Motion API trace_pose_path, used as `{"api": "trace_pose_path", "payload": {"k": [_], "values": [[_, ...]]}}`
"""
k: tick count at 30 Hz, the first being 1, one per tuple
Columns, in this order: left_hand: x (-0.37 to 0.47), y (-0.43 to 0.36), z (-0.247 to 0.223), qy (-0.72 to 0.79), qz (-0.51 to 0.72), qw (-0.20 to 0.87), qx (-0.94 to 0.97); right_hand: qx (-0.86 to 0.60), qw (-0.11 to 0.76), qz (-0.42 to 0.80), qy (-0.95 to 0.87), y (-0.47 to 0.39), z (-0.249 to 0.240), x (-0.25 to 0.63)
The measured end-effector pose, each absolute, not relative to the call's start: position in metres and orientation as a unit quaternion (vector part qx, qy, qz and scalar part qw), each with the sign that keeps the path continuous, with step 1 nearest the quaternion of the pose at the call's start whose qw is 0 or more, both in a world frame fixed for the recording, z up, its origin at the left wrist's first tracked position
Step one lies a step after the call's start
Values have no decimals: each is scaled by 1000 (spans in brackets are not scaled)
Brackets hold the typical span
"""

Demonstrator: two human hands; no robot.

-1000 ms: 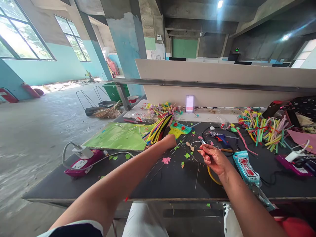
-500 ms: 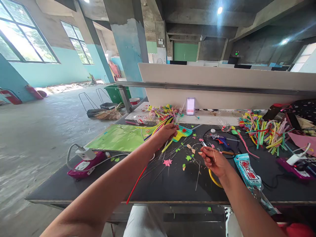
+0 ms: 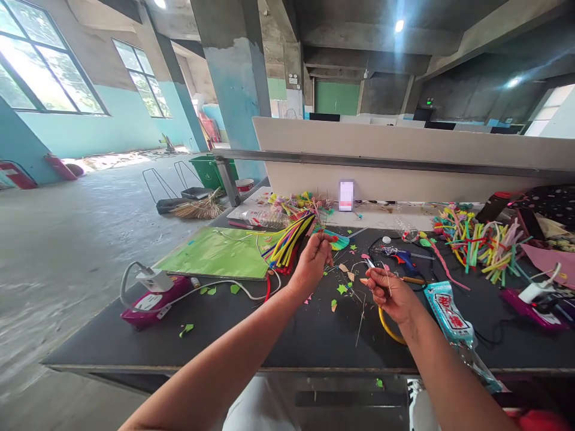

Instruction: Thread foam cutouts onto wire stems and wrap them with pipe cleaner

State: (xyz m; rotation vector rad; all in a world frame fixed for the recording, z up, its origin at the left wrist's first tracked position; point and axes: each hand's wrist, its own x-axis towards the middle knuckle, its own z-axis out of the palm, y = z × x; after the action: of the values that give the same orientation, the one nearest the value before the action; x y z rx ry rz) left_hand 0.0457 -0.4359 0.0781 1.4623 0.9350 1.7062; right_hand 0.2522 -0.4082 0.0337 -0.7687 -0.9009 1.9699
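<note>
My left hand (image 3: 315, 258) is closed, with thin wires (image 3: 320, 211) rising above its fingertips. Just beside it fans a bundle of fuzzy craft stems (image 3: 291, 242) in yellow, purple, blue and red. A turquoise and yellow fuzzy piece (image 3: 341, 241) lies partly behind this hand. My right hand (image 3: 385, 288) is wrapped round a yellow-handled metal tool (image 3: 390, 329); its silver tip (image 3: 369, 262) shows above the fingers. A thin pale wire curves by those fingers. Whether the tool is scissors or pliers I cannot tell.
A green sheet (image 3: 215, 251) lies at left behind a magenta power strip (image 3: 153, 302). Paper scraps, including a green star (image 3: 342, 289), dot the dark table. A blue glue gun (image 3: 405, 258), a turquoise packet (image 3: 450, 311) and bundled stems (image 3: 492, 245) lie right. A phone (image 3: 346, 195) stands behind.
My left hand has come slightly nearer and right, so more of the coloured stems shows. The long red stem at front left has drawn back. My right hand has hardly moved.
</note>
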Motion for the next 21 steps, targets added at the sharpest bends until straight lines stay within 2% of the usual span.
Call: {"api": "trace_pose_path", "payload": {"k": [16, 21], "values": [[44, -438, 108, 366, 707, 281, 536, -294, 403, 785, -367, -409, 32, 249], [42, -431, 100, 373, 685, 305, 546, -300, 406, 782, -365, -409, 34, 250]]}}
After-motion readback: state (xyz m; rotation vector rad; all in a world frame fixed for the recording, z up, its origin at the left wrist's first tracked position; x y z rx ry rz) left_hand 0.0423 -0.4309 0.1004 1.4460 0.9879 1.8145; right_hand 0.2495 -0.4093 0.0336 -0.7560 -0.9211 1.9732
